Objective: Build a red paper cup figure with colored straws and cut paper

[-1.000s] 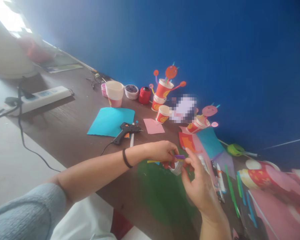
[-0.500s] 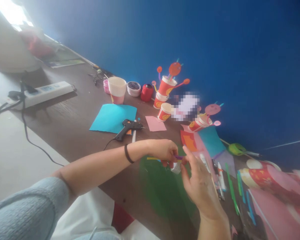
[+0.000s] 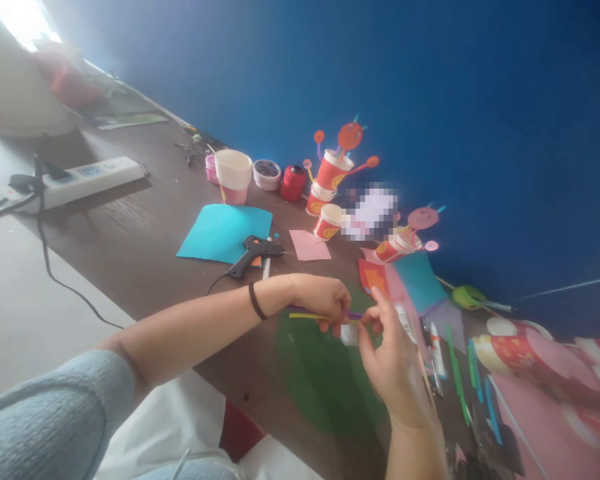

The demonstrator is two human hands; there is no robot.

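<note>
My left hand (image 3: 325, 299) is closed round a thin yellow stick (image 3: 305, 316) and a thin purple stick (image 3: 354, 316), which look like pipe cleaners. They lie sideways, the yellow one reaching out to the left under my wrist. On the right, my right hand (image 3: 387, 347) pinches the purple end between thumb and finger, other fingers partly raised. Just below the sticks is a small white object (image 3: 349, 335), partly hidden by my fingers. Both hands are over a green round patch (image 3: 325, 387) on the dark table.
Beyond my left wrist lie a black glue gun (image 3: 257, 252) and blue paper (image 3: 215, 230). Stacked paper cups (image 3: 233, 175) and cup figures (image 3: 333, 172) stand by the blue wall. Pens (image 3: 437, 350), green sticks (image 3: 457, 373) and pink paper (image 3: 545, 427) lie right. A power strip (image 3: 90, 180) sits left.
My right thumb and finger have come closer together at the purple pipe cleaner's end. A purple length now shows beside the yellow one at left. The whole view has shifted slightly.
</note>
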